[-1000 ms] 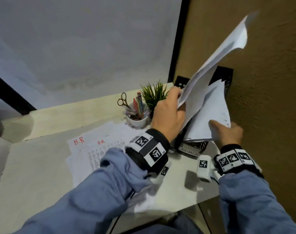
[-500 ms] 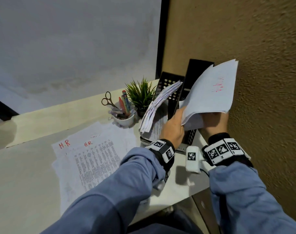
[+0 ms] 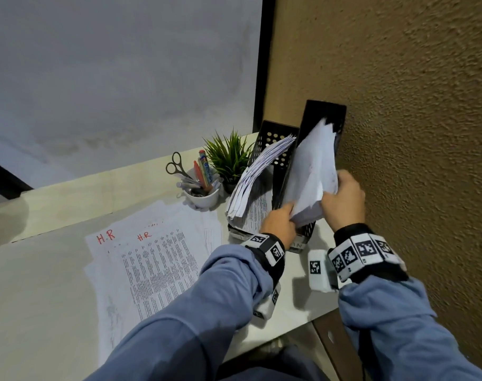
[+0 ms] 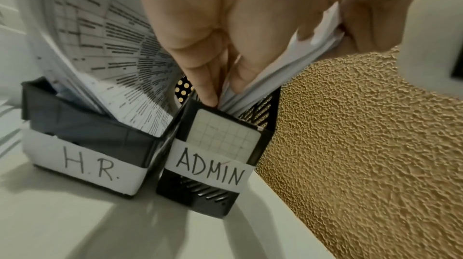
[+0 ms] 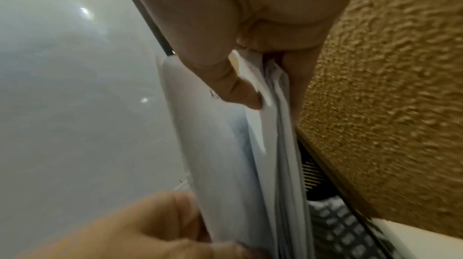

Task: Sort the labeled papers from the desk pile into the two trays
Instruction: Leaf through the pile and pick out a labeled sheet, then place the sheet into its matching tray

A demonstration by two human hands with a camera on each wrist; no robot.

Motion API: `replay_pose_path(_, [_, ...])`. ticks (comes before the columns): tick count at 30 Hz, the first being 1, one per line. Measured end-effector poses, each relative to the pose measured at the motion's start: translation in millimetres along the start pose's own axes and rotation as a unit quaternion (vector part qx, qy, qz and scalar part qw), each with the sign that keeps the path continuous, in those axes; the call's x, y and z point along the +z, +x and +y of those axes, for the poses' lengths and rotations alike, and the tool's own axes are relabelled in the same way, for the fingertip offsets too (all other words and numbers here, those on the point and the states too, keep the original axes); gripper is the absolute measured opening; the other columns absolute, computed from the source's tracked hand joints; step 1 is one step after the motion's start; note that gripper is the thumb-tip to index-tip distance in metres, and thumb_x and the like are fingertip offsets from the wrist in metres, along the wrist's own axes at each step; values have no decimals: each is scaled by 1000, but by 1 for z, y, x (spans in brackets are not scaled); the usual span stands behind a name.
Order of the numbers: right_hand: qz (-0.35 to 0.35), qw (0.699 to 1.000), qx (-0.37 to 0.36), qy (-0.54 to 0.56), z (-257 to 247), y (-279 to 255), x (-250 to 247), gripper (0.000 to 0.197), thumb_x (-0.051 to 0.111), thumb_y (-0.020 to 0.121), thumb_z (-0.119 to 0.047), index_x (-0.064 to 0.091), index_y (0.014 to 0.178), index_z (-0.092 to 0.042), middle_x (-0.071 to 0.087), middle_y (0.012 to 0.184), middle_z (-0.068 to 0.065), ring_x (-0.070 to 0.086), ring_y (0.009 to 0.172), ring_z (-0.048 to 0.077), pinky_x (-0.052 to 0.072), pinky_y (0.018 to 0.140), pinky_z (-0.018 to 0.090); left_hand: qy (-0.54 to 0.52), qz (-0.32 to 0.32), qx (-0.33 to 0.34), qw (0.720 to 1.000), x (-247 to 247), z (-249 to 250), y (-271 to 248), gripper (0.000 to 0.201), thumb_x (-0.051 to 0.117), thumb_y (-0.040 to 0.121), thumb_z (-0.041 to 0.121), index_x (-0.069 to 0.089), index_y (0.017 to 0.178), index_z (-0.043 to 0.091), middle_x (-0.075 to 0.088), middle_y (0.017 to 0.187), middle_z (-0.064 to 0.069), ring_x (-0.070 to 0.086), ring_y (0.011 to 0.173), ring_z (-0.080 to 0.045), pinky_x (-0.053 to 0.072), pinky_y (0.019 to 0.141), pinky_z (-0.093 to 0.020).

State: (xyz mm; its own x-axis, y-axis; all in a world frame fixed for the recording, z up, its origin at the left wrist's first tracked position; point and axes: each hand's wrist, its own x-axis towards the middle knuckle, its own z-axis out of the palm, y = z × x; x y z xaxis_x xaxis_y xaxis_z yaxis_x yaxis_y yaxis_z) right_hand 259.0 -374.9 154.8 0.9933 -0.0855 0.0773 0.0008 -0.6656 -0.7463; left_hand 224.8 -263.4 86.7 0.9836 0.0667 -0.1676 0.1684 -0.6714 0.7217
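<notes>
Two black trays stand by the brown wall, the H.R. tray [image 4: 95, 166] on the left and the ADMIN tray [image 4: 210, 166] on the right. A bundle of white papers [image 3: 311, 171] stands tilted inside the ADMIN tray [image 3: 325, 116]. My right hand [image 3: 330, 188] pinches the bundle's right edge, thumb [image 5: 233, 85] on the front sheet. My left hand [image 3: 290, 213] holds its lower left corner at the tray's front rim, fingertips [image 4: 209, 95] touching the rim. The H.R. tray [image 3: 272, 136] holds a leaning stack of printed sheets [image 3: 256, 174]. The desk pile [image 3: 152, 257], marked H.R in red, lies on the left.
A white cup [image 3: 202, 198] with scissors and pens and a small green plant [image 3: 228, 155] stand just left of the trays. The textured brown wall [image 3: 412, 133] runs close along the right. The desk edge [image 3: 303, 323] is near my arms.
The papers, held high above the trays a second ago, have come down into the ADMIN tray. Both hands followed them down and still hold them.
</notes>
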Motion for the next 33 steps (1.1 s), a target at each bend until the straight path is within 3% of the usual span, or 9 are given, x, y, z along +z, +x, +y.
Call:
replay_pose_path(7, [32,999,-11,32,-13,-3,-11,40,53,81,-3,60,119,-11,67,109,11,60,99,28,46,85,29,-24,-2,37,999,-13,-6,-1,54,51,84,-6,44,136,9,56,129,-15,55,115,-32,45,100,-39])
replay_pose_path(11, [100,990,-60,76,-29,-8,-12,39,52,85,-3,58,123,-10,64,112,7,58,97,17,41,87,21,-120,85,75,986,-36,-24,-37,35,46,87,-7,61,115,8,64,113,-5,61,101,-15,50,92,-25])
replay_pose_path(14, [102,973,-172,114,-43,-28,6,34,48,82,4,61,111,-8,61,103,6,56,90,15,42,78,16,-169,158,-3,973,-48,-79,-75,28,47,87,-4,66,95,15,66,94,5,64,89,-10,52,79,-18])
replay_pose_path(19, [-93,962,-234,107,-51,-82,73,25,49,86,5,63,103,-8,56,96,-2,52,81,2,43,74,9,-106,261,-253,925,-62,-205,-134,25,48,89,0,61,104,15,63,108,-7,61,95,-22,47,76,-24])
replay_pose_path(24, [-292,950,-109,22,-34,-122,151,29,51,86,-1,63,112,-9,60,106,5,55,94,13,45,87,21,-40,315,-411,854,-79,-267,-175,41,56,81,1,56,122,1,52,127,-21,49,115,-40,42,96,-44])
replay_pose_path(28, [-403,914,18,-40,-16,-137,186,32,53,87,-5,58,118,-11,59,112,6,57,107,22,46,90,27,-81,313,-446,835,-79,-274,-184,44,55,86,11,48,128,1,47,132,-21,48,117,-38,41,97,-43])
replay_pose_path(30, [-416,906,40,-58,-11,-142,195,20,54,83,-4,51,78,-23,47,78,-5,49,75,16,38,62,20,-107,315,-451,828,-79,-273,-184,45,55,87,13,47,129,1,48,131,-21,50,116,-37,42,95,-41])
replay_pose_path(31, [-416,906,54,-64,-8,-145,200,31,55,80,-3,36,66,-23,33,68,-7,36,63,13,26,54,21,-121,318,-450,826,-79,-273,-185,44,55,88,13,46,129,1,49,130,-21,52,114,-37,42,94,-40])
replay_pose_path(33, [-412,905,92,-52,-8,-148,205,34,57,76,1,30,66,-17,26,66,-2,24,57,13,21,56,26,-141,316,-438,830,-79,-272,-186,41,55,89,12,47,128,2,54,127,-20,55,110,-34,42,92,-36])
